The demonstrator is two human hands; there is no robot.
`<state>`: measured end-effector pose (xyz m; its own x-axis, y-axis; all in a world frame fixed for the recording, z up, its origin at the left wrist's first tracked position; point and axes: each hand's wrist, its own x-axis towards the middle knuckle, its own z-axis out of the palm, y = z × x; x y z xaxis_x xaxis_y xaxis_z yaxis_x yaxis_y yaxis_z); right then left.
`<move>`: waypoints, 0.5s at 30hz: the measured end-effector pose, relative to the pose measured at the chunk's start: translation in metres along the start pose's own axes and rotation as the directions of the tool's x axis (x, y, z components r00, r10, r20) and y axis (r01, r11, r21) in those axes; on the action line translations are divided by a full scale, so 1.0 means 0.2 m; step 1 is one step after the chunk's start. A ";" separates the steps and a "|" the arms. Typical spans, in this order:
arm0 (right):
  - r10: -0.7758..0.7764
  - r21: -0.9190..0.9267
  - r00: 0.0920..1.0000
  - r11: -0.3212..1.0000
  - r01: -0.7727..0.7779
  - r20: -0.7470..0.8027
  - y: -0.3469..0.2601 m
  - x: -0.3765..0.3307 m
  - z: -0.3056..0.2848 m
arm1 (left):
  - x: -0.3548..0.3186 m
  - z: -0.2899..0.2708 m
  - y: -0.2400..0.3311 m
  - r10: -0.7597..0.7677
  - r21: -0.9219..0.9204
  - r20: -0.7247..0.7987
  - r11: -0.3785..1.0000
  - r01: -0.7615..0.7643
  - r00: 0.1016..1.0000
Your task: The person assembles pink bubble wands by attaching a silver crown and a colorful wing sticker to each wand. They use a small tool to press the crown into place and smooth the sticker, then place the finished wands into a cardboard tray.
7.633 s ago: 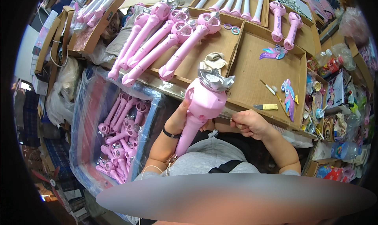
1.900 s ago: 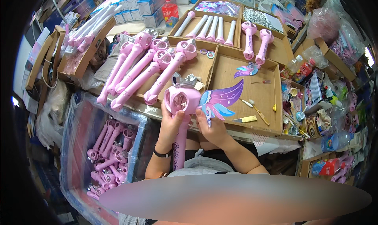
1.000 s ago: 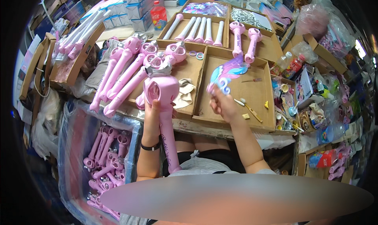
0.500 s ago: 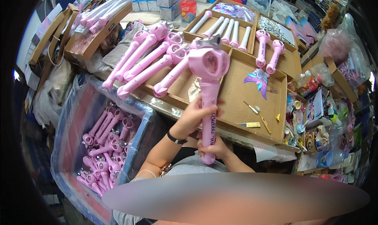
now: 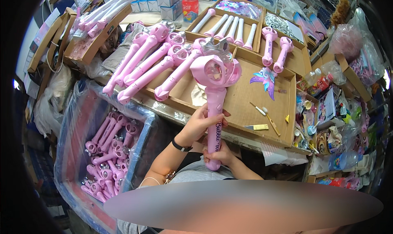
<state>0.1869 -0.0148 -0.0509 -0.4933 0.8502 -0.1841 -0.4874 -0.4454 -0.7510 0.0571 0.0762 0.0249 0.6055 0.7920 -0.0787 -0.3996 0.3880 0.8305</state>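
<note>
A pink bubble wand (image 5: pixel 215 100) stands upright in front of me, its wide ring head with a silvery crown-shaped top pointing away. My left hand (image 5: pixel 199 124) is closed round the middle of its handle, thumb across the front. Lower down, my right hand (image 5: pixel 222 155) grips the handle close to its rounded end. Several similar pink wands (image 5: pixel 148 76) lie side by side on the bench left of the held one. In the tray to the right are a purple-and-blue wing-shaped piece (image 5: pixel 265 80), a small brush (image 5: pixel 272 121) and a yellow-handled scraper (image 5: pixel 258 127).
A plastic-lined blue bin (image 5: pixel 149 129) at my left holds many pink wands. Cardboard trays (image 5: pixel 292 111) cover the bench, with white handles (image 5: pixel 232 29) and two pink handles (image 5: pixel 269 46) farther back. A red-labelled bottle (image 5: pixel 190 7) stands behind. Clutter (image 5: pixel 327 131) fills the right side.
The wand's head has tilted slightly, showing more of its ring opening and crown. Both hands keep their hold on the handle. The whole view has shifted a little.
</note>
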 end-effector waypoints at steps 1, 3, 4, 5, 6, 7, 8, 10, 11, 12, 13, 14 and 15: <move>-0.006 -0.019 1.000 1.000 0.006 -0.008 0.00 0.00 0.00 | 0.00 -0.01 0.00 -0.015 0.016 0.011 1.000 0.015 1.000; -0.021 -0.068 0.999 0.998 0.018 -0.035 0.01 -0.01 -0.01 | 0.00 -0.02 0.00 -0.008 0.015 0.061 1.000 0.007 0.998; -0.027 -0.097 0.998 0.995 0.022 -0.054 0.02 -0.01 -0.02 | 0.00 -0.03 0.00 -0.015 -0.004 0.069 1.000 0.015 0.997; -0.043 -0.117 0.997 0.992 0.035 -0.067 0.02 -0.02 -0.02 | 0.00 -0.04 0.01 -0.005 -0.037 0.084 0.999 0.008 0.996; -0.030 -0.157 0.995 0.988 0.015 -0.094 0.03 -0.02 -0.02 | 0.01 -0.05 0.02 -0.018 -0.055 0.097 0.998 0.023 0.995; -0.025 -0.187 0.993 0.982 0.003 -0.114 0.04 -0.02 -0.02 | 0.02 -0.06 0.04 0.071 -0.137 0.120 0.989 -0.054 0.990; -0.016 -0.215 0.990 0.976 -0.015 -0.139 0.05 -0.03 -0.02 | 0.05 -0.09 0.07 0.142 -0.188 0.166 0.976 -0.110 0.976; -0.052 -0.284 0.992 0.959 0.018 -0.112 0.06 -0.03 -0.02 | 0.11 -0.13 0.12 0.339 -0.202 0.106 0.928 -0.313 0.935; -0.038 -0.324 0.994 0.946 0.003 -0.103 0.07 -0.03 -0.02 | 0.12 -0.14 0.13 0.369 -0.229 0.080 0.911 -0.343 0.926; -0.058 -0.331 0.992 0.944 0.017 -0.114 0.07 -0.03 -0.02 | 0.14 -0.15 0.13 0.406 -0.262 0.034 0.885 -0.384 0.913; -0.058 -0.340 0.990 0.940 0.012 -0.127 0.07 -0.03 -0.02 | 0.14 -0.15 0.11 0.398 -0.285 0.034 0.883 -0.373 0.917; -0.069 -0.345 0.987 0.939 0.015 -0.144 0.06 -0.02 -0.02 | 0.14 -0.14 0.08 0.379 -0.233 -0.011 0.899 -0.371 0.926; -0.054 -0.353 0.988 0.936 -0.001 -0.145 0.05 -0.01 -0.02 | 0.13 -0.13 0.05 0.367 -0.250 0.058 0.905 -0.343 0.928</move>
<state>0.1862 -0.0205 -0.0607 -0.3563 0.9048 -0.2334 -0.2018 -0.3184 -0.9262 0.0501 0.1127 0.0170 0.4550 0.8504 0.2640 -0.7417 0.1979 0.6409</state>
